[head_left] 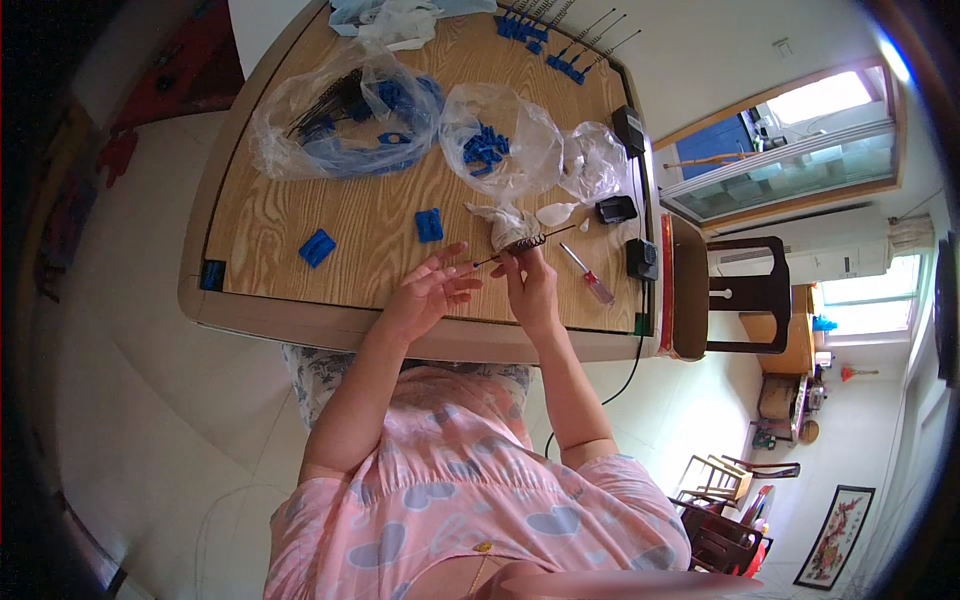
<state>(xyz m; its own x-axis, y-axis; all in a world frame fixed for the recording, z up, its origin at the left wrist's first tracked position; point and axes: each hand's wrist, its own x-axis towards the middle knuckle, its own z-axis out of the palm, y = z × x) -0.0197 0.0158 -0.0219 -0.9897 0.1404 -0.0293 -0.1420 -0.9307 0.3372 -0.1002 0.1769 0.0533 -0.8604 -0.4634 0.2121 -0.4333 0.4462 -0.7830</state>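
My right hand (529, 288) is closed on a thin dark rod with a coil spring (526, 243) around it, held above the table's near edge. The rod slants up to the right, and a small blue bit shows at its left end. My left hand (425, 297) is beside that end with its fingers spread, and I see nothing gripped in it. A crumpled white cloth or tissue (507, 225) lies just beyond the spring. Two flat blue plastic parts, one near (317, 248) and one farther off (428, 225), rest to the left. A screwdriver (588, 275) with a red and clear handle lies at right.
Across the wood-grain table (345, 200) stand a clear bag of blue parts and dark rods (345, 115), a bag of small blue pieces (500, 145) and a crumpled clear bag (594, 165). Finished-looking spring rods (570, 65) line the far right. Black boxes (641, 258) edge the right side.
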